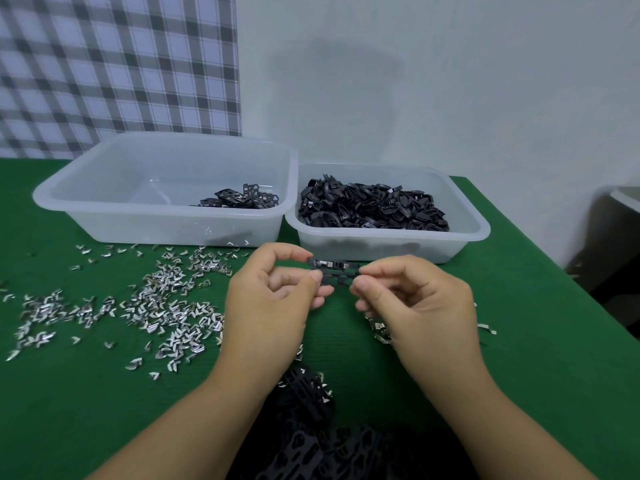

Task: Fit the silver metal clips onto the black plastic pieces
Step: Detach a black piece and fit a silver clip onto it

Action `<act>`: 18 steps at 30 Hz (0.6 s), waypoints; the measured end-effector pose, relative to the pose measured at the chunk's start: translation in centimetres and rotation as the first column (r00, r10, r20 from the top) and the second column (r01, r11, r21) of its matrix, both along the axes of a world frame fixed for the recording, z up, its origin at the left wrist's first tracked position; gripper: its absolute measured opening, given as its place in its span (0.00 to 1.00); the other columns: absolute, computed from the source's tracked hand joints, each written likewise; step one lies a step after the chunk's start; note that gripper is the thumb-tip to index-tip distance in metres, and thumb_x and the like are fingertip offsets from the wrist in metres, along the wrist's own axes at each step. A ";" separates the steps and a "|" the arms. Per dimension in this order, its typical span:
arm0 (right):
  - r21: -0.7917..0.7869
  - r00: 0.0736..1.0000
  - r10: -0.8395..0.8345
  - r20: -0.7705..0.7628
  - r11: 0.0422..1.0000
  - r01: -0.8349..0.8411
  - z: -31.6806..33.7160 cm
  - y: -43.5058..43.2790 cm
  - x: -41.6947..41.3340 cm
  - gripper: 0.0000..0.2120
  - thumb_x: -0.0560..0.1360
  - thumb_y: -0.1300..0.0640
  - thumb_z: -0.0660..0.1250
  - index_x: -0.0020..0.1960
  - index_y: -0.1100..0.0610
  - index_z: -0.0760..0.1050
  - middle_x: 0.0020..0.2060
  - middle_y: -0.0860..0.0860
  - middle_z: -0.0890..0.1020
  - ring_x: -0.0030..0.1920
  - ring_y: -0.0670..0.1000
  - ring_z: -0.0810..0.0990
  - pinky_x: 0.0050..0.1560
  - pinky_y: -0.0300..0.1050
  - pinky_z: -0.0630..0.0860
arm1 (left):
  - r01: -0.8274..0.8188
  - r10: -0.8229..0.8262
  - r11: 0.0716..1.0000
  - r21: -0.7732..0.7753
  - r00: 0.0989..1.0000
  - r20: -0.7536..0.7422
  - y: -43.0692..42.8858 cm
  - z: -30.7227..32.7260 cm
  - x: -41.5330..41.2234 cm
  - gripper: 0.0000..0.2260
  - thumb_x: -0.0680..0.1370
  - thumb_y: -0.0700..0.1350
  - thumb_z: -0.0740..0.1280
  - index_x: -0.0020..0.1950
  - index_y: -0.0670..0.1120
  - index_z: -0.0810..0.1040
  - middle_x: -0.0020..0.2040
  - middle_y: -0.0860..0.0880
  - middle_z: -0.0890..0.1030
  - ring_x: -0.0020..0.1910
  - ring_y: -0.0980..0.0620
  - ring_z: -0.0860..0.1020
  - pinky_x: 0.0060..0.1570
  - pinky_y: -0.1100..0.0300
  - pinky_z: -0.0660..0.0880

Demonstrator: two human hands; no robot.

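Because the black plastic piece (337,273) was held up in the air over the green bench (519,341), just below the middle of the frame, one small slip could drop it. The left hand (273,296) pinched its left end in a narrow grip, with thumb and first finger curled onto it. One silver clip (324,262) sat on the top edge of the piece, close to those fingers. I could not tell if it was pushed all the way on. If it was only half on, a hard push or a twist could pop it off into the mess below. The right hand (415,303) pinched the right end, also in a tight, narrow grip. Bending the thin piece too far might snap it.

At the upper left hung a checked cloth (104,64). Below it, lots of loose clips (166,313) lay spread over the bench, so picking up just one looked fiddly. Behind them stood a big tub (138,226) with a few black pieces (239,199) inside. A pile of black strips (308,400) lay at the bottom, between the arms. Touching the big tub on its right stood a smaller tub (381,245), heaped with black parts (370,209). A few more clips (486,329) lay by the right hand. Nothing stood between the hands and the tubs.
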State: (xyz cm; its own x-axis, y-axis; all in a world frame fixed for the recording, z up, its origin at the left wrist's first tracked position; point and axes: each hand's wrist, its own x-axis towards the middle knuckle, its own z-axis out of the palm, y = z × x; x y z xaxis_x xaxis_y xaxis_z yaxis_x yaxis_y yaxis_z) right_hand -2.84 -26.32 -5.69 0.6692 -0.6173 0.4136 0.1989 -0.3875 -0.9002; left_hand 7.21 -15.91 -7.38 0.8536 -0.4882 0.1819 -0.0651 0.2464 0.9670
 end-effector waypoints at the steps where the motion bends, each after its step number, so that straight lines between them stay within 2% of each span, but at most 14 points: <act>1: 0.014 1.000 -0.008 0.007 1.000 0.007 0.0 0.0 0.0 0.08 0.68 0.66 0.73 0.38 0.53 0.80 0.30 0.50 0.82 0.30 0.46 0.80 0.34 0.36 0.77 | 0.006 -0.006 1.000 0.002 1.000 0.001 0.0 0.0 0.0 0.10 0.74 0.32 0.68 0.45 0.48 0.78 0.34 0.45 0.84 0.37 0.51 0.85 0.35 0.67 0.78; 4: -0.107 0.998 -0.062 -0.015 0.992 0.060 0.0 -0.1 -0.2 0.08 0.67 0.63 0.74 0.37 0.51 0.81 0.29 0.47 0.82 0.30 0.45 0.80 0.34 0.38 0.77 | 0.023 -0.023 1.000 0.013 1.000 0.006 0.1 0.0 -0.1 0.10 0.74 0.33 0.69 0.45 0.48 0.78 0.34 0.45 0.84 0.37 0.51 0.85 0.36 0.66 0.78; 7: -0.209 0.993 -0.114 -0.031 0.972 0.105 -0.1 -0.1 -0.1 0.10 0.68 0.63 0.74 0.41 0.47 0.82 0.34 0.42 0.83 0.35 0.44 0.82 0.40 0.38 0.78 | 0.036 -0.036 0.999 0.021 0.999 0.007 0.1 0.1 -0.2 0.10 0.74 0.33 0.69 0.46 0.48 0.78 0.34 0.45 0.84 0.37 0.51 0.85 0.36 0.67 0.78; 12: -0.329 0.983 -0.181 -0.012 0.929 0.167 -0.2 0.0 0.0 0.12 0.69 0.63 0.73 0.49 0.50 0.81 0.37 0.39 0.82 0.39 0.41 0.81 0.44 0.34 0.77 | 0.049 -0.049 0.998 0.025 0.999 0.005 0.1 0.2 -0.3 0.09 0.74 0.32 0.68 0.47 0.46 0.78 0.34 0.44 0.84 0.37 0.51 0.85 0.36 0.66 0.79; 14: -0.409 0.976 -0.218 0.018 0.889 0.206 -0.1 -0.1 0.0 0.09 0.69 0.63 0.73 0.47 0.52 0.81 0.37 0.37 0.82 0.40 0.39 0.80 0.44 0.35 0.77 | 0.050 -0.050 0.998 0.029 0.999 0.002 0.1 0.2 -0.3 0.09 0.74 0.33 0.68 0.47 0.46 0.78 0.34 0.44 0.84 0.37 0.51 0.85 0.36 0.66 0.78; 18: -0.546 0.967 -0.242 0.073 0.802 0.242 -0.1 -0.3 -0.1 0.06 0.70 0.66 0.71 0.44 0.57 0.82 0.38 0.44 0.82 0.42 0.42 0.79 0.46 0.34 0.74 | 0.050 -0.050 0.998 0.040 0.999 0.013 0.1 0.2 -0.4 0.09 0.74 0.33 0.69 0.47 0.46 0.78 0.34 0.44 0.84 0.37 0.51 0.85 0.36 0.66 0.78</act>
